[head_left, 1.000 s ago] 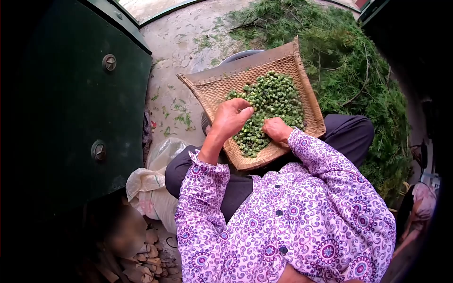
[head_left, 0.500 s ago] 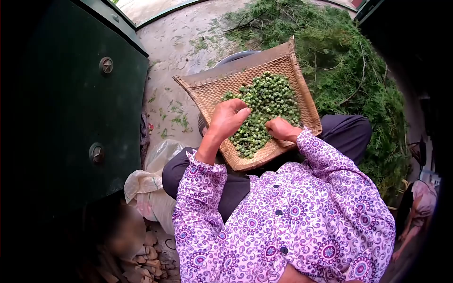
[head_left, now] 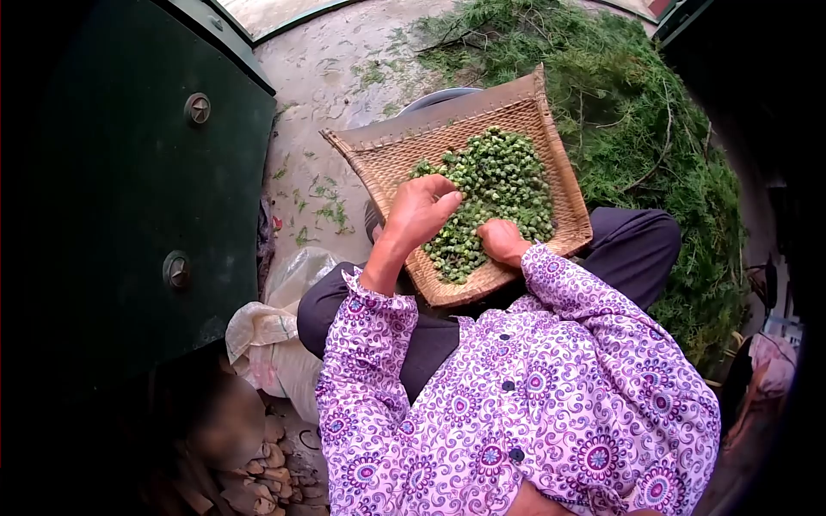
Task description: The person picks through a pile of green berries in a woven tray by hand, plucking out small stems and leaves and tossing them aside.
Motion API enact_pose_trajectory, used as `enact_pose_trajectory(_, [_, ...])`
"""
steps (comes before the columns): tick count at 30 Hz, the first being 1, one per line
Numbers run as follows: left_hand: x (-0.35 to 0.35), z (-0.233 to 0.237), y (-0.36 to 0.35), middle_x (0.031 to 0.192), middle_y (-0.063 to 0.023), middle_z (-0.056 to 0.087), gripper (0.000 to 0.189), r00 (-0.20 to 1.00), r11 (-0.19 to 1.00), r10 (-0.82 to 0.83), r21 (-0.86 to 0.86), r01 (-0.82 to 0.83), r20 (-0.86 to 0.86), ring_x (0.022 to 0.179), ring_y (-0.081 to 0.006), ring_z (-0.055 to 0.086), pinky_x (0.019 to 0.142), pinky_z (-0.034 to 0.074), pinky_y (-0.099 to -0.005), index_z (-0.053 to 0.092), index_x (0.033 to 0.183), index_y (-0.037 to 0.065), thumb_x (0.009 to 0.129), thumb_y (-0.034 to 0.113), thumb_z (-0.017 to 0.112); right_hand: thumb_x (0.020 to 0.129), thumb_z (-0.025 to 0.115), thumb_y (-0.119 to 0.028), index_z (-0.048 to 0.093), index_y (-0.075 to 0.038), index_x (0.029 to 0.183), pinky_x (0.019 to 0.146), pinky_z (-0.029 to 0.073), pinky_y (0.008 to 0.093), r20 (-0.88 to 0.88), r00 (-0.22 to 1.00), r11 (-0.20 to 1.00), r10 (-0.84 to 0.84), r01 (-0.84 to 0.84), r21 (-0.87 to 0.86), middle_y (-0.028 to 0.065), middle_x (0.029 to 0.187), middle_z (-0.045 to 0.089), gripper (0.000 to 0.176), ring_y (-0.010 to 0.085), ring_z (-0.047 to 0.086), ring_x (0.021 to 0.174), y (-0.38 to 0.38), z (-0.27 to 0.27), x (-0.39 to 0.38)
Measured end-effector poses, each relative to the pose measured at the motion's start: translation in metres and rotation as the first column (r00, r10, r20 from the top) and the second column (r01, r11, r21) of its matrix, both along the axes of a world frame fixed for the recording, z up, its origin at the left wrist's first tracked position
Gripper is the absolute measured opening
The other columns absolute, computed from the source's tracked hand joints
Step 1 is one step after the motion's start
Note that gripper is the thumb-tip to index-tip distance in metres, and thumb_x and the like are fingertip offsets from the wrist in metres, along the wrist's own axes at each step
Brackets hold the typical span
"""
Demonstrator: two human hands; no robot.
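A woven basket tray [head_left: 564, 176] rests tilted across my lap, holding a heap of small green cones or buds [head_left: 503, 172]. Over the left part of the heap is my left hand [head_left: 422, 209], its thumb and fingers curled towards each other; whatever lies between them is too small to make out. My right hand [head_left: 503, 241] touches the lower part of the heap, fingers curled down and their tips hidden. Behind the tray's far edge shows the rim of a metal basin [head_left: 439, 98].
Cut evergreen branches [head_left: 628, 112] lie across the floor at the right. A dark green metal door [head_left: 224, 198] stands at the left, with a pale sack [head_left: 288, 361] near my knee. Wood pieces [head_left: 267, 469] lie lower left. Another person [head_left: 768, 361] is at the right edge.
My right hand has moved slightly left and nearer to my left hand. My left hand stays over the heap with its fingers still curled. The view has shifted slightly.
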State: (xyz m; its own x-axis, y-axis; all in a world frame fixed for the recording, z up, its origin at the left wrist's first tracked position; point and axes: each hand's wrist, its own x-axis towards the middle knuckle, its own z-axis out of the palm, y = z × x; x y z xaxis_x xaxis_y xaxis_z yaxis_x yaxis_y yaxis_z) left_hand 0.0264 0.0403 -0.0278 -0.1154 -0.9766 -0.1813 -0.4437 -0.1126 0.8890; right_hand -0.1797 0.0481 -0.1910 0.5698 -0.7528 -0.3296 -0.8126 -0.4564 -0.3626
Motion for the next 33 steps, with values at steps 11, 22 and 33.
enact_pose_trajectory(11, [-0.003,-0.006,0.0,0.076,-0.0084,0.065,0.025,0.996,0.999,-0.045,-0.018,0.046,0.079,0.069,-0.0132,0.06,0.064,0.048,-0.0274,0.064,0.091,0.0,0.077,0.02,0.061,0.07,0.055,-0.009,0.065,-0.006,0.088,0.069,0.05,0.0397,0.248,0.924,0.926,-0.292,0.338,-0.167,0.0169,0.08,0.063,0.02,0.0342,0.061,0.073,-0.043,0.016,-0.086])
enact_pose_trajectory(22, [-0.008,-0.002,-0.001,0.086,-0.0169,0.065,0.029,0.992,0.997,-0.082,0.022,0.08,0.092,0.079,-0.026,0.063,0.073,0.049,-0.0343,0.065,0.09,0.0,0.076,0.024,0.058,0.068,0.065,-0.019,0.064,-0.002,0.072,0.065,0.047,0.0429,0.15,0.934,0.923,-0.324,0.347,-0.168,0.0171,0.07,0.061,0.017,0.0344,0.059,0.069,-0.046,-0.001,-0.089])
enact_pose_trajectory(33, [-0.011,-0.007,-0.001,0.077,-0.0105,0.065,0.026,0.984,0.993,-0.113,-0.008,0.115,0.139,0.07,-0.0166,0.061,0.065,0.048,-0.0302,0.065,0.09,0.001,0.077,0.023,0.061,0.065,0.064,-0.018,0.065,-0.002,0.073,0.068,0.049,0.0439,-0.034,0.895,0.888,-0.444,0.435,-0.146,0.019,0.074,0.062,0.017,0.0355,0.061,0.073,-0.035,0.026,-0.091])
